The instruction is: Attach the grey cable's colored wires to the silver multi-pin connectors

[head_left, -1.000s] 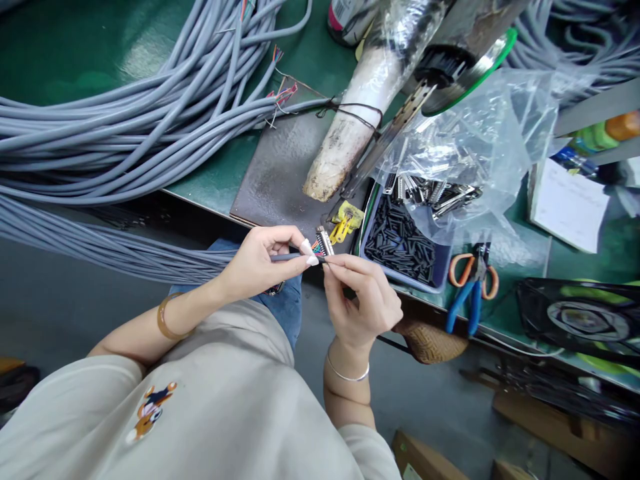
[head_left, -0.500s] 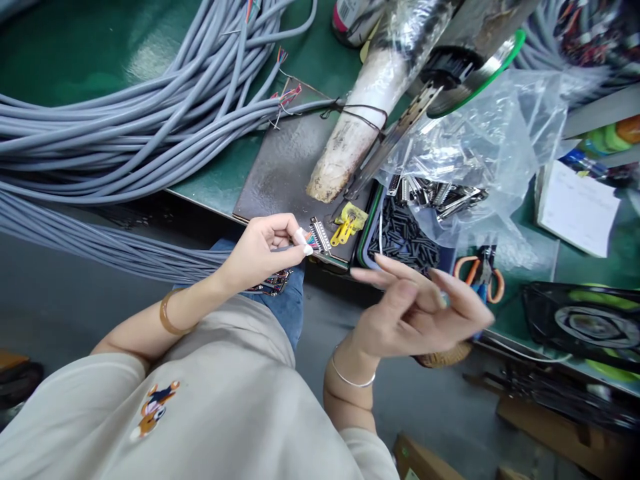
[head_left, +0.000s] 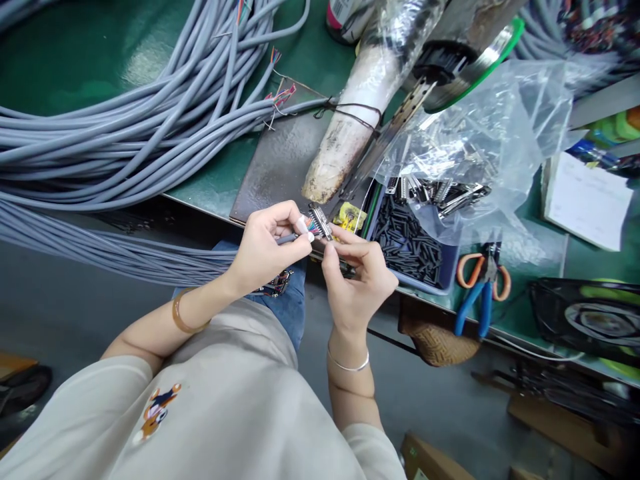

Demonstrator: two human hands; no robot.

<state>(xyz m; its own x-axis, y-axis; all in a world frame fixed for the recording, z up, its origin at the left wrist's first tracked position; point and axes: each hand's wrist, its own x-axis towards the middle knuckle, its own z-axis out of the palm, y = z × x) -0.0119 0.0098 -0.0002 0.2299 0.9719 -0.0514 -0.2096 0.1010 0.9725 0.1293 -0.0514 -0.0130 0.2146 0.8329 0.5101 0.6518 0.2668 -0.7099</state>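
My left hand [head_left: 273, 243] is closed, pinching the end of a grey cable [head_left: 287, 239] whose thin coloured wires fan out at a metal D-sub connector [head_left: 321, 222]. White wraps cover the tips of its thumb and finger. From the other side my right hand [head_left: 359, 277] grips the lower end of the connector between thumb and fingers. Just beyond the right fingers, a yellow plastic-and-tape piece [head_left: 350, 217] lies at the edge of a dark plate [head_left: 273, 170]. The wires' ends at the connector are too small to make out.
A blue bin [head_left: 445, 270] holds black sleeves [head_left: 407, 240], with connectors in a clear bag [head_left: 485, 127] above. Pliers [head_left: 483, 287] lie to the right. A wrapped tube [head_left: 345, 133] points towards my hands, beside a solder spool [head_left: 475, 73]. Coiled grey cables [head_left: 150, 133] fill the left.
My right hand has swung left from in front of the bin and closed on the connector. The left hand keeps its hold on the cable, and the connector has tilted slightly.
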